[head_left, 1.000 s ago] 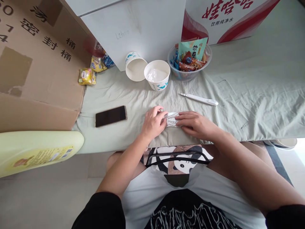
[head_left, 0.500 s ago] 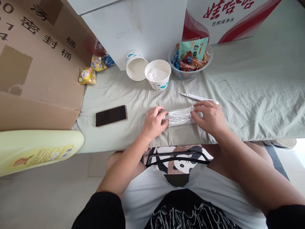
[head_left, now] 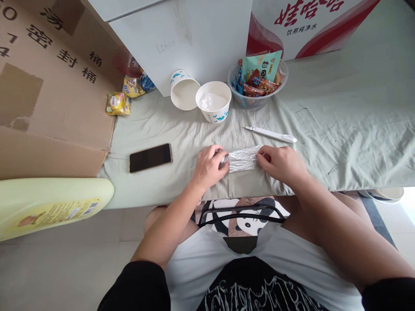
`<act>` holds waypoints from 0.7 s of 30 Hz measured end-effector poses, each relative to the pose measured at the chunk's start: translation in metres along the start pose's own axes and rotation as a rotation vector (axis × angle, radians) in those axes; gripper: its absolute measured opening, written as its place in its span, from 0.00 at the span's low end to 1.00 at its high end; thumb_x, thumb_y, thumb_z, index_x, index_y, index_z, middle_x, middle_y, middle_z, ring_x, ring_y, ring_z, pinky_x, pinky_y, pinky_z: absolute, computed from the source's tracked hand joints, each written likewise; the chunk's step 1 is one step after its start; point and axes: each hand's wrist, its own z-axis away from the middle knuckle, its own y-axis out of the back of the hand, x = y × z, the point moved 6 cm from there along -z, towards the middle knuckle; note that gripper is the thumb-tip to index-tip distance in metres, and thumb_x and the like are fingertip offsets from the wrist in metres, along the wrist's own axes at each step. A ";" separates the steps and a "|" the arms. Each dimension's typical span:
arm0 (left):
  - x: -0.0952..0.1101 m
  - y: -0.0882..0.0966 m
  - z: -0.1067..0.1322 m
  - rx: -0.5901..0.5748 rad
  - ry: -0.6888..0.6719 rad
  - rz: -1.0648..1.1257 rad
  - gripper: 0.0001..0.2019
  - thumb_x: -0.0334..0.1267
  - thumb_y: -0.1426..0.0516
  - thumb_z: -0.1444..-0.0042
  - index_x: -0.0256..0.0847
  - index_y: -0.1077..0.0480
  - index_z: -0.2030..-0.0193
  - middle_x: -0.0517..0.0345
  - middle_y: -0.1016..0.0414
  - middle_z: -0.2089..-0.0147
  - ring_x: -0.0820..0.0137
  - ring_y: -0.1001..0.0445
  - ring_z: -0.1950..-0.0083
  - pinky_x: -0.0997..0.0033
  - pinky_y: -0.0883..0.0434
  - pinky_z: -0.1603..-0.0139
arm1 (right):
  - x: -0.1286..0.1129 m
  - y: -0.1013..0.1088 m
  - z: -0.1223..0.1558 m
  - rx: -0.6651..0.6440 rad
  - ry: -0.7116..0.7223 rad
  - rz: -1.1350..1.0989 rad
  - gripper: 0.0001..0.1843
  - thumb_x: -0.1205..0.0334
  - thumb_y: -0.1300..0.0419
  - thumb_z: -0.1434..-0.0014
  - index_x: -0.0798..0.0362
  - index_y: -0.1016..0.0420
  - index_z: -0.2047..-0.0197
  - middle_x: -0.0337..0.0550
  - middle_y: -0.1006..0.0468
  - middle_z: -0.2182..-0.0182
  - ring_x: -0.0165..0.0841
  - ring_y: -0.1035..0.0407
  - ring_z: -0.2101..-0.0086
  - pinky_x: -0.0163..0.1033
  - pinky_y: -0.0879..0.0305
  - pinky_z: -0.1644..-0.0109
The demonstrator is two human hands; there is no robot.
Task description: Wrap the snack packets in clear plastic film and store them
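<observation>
A crinkled bundle of clear plastic wrap lies flat on the cloth in front of me, roughly a long rectangle. My left hand grips its left end between thumb and fingers. At the right end, my right hand is closed, with thumb and forefinger pinching the edge of the wrap. Just beyond that hand rests a white utility knife, its tip pointing left. Whether anything is inside the wrap I cannot tell.
Two paper bowls stand behind the wrap, one tipped on its side. A plastic bowl of packaged snacks is to their right. A phone lies on the left, near a cardboard box and a pale yellow bottle.
My right hand has drawn its fingers together at the wrap's right end and shifted slightly left and down, uncovering the knife's handle. The left hand keeps its place.
</observation>
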 end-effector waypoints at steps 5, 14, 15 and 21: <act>0.001 0.000 0.000 -0.007 0.007 -0.005 0.13 0.37 0.40 0.37 0.43 0.22 0.47 0.47 0.25 0.43 0.56 0.25 0.42 0.53 0.30 0.41 | -0.001 0.010 0.000 0.197 0.140 -0.104 0.14 0.52 0.44 0.36 0.50 0.21 0.60 0.46 0.18 0.69 0.39 0.28 0.70 0.41 0.41 0.67; -0.005 0.009 -0.002 0.106 -0.001 0.186 0.18 0.39 0.47 0.32 0.41 0.30 0.38 0.47 0.26 0.44 0.61 0.25 0.44 0.58 0.29 0.41 | -0.071 -0.031 0.045 0.031 0.836 -0.068 0.28 0.47 0.34 0.37 0.53 0.25 0.39 0.54 0.21 0.44 0.52 0.33 0.42 0.56 0.40 0.40; -0.008 0.010 -0.002 0.134 0.012 0.236 0.18 0.40 0.49 0.31 0.41 0.32 0.37 0.47 0.26 0.44 0.63 0.25 0.45 0.60 0.28 0.41 | -0.075 -0.034 0.049 0.022 0.852 -0.065 0.27 0.48 0.34 0.37 0.53 0.25 0.40 0.55 0.21 0.44 0.52 0.33 0.42 0.56 0.41 0.40; -0.025 0.009 -0.003 0.157 0.173 0.475 0.19 0.45 0.54 0.28 0.42 0.31 0.39 0.47 0.25 0.44 0.66 0.24 0.49 0.64 0.26 0.46 | -0.093 -0.041 0.073 -0.027 0.925 -0.016 0.17 0.67 0.36 0.38 0.51 0.23 0.45 0.50 0.20 0.49 0.46 0.32 0.47 0.52 0.42 0.43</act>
